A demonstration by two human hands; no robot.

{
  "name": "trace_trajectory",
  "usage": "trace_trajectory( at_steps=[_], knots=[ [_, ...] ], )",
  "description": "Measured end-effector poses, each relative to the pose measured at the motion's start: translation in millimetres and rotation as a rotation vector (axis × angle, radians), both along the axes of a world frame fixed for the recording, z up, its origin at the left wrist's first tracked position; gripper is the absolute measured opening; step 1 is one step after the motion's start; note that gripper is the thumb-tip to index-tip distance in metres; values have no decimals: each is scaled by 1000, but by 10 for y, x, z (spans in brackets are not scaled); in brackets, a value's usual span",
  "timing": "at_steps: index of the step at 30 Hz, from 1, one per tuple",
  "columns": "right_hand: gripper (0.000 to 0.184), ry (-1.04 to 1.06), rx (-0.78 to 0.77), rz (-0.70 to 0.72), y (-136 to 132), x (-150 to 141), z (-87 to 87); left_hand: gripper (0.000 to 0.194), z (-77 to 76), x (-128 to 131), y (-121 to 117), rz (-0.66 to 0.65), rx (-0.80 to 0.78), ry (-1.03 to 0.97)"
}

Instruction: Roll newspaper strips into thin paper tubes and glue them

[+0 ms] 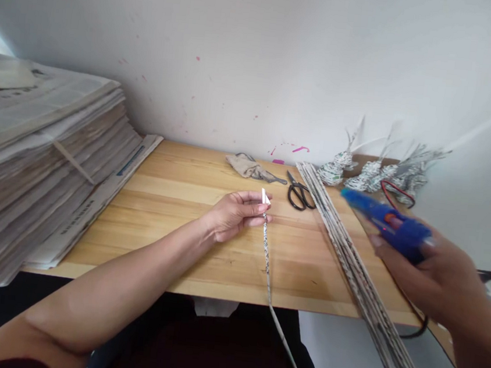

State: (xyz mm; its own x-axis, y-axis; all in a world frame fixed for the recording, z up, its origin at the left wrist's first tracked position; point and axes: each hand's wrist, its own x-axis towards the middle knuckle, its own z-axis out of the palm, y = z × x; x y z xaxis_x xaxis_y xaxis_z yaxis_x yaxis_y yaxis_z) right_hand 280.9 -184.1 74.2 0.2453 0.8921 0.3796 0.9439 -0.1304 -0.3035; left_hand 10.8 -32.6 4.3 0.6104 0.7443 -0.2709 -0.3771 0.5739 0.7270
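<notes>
Left of the black-handled metal scissors [296, 184], the left hand [237, 211] pinched a thin printed-paper tube [266, 250], its top partly finger-hidden; right of them, the right hand [441, 281] clasped a blurred blue plastic glue gun [402, 233].

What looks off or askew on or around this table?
Pink stains on the wall behind the table stand out against its pale surface. Long paper sticks jut past the table's front edge, so they might get bumped. The newspaper stack has ragged, uneven layers.
</notes>
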Motion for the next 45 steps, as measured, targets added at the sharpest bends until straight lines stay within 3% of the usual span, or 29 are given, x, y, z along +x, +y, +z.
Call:
trace_trajectory(
  at_steps=[6, 10, 28, 45],
  knots=[
    [25, 59, -90, 388, 126, -447, 51, 27, -68, 10, -14, -43, 41, -28],
    [17, 107, -152, 481, 194, -534, 1, 27, -78, 13, -34, -75, 49, -16],
    [16, 157, -204, 487, 236, -519, -151, 30, -50, 9, -43, -107, 35, -13],
    [17, 133, -169, 500, 265, -570, -89, 29, -58, 4, -43, -118, 51, -17]
  ],
)
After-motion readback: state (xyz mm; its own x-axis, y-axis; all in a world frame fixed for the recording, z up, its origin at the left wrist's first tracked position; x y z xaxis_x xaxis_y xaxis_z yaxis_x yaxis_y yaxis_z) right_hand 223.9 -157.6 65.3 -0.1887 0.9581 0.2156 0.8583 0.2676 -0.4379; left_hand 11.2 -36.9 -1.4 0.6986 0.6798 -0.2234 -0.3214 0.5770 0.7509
